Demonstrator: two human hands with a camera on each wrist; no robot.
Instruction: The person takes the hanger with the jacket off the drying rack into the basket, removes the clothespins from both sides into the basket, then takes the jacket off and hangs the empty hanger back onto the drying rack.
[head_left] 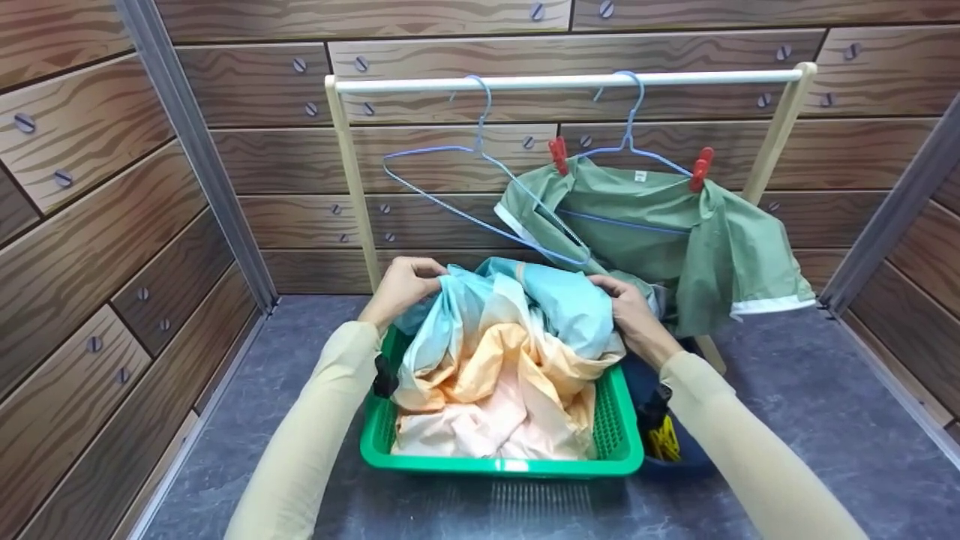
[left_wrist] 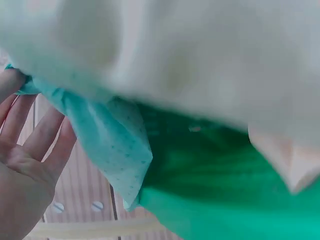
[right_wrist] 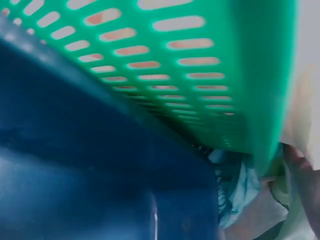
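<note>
A garment shading from teal to peach and pale pink (head_left: 517, 352) lies bunched in a green plastic basket (head_left: 502, 466), its upper part raised over the far rim. At its upper left, my left hand (head_left: 405, 289) pinches the teal cloth; the left wrist view shows the teal fabric (left_wrist: 107, 135) caught at the fingertips of that hand (left_wrist: 30, 160). On the opposite side, my right hand (head_left: 637, 315) grips the teal edge with curled fingers. Only a dark part of this hand (right_wrist: 302, 180) appears in the right wrist view, so its fingertips are hidden there.
Behind the basket stands a rack with a white rail (head_left: 555, 81). A bare blue hanger (head_left: 480, 150) hangs from it, beside a green shirt (head_left: 630, 202) held on another hanger by red clips (head_left: 701, 169). Right of the basket sits a dark blue bin (right_wrist: 100, 150) with yellow clips (head_left: 664, 441).
</note>
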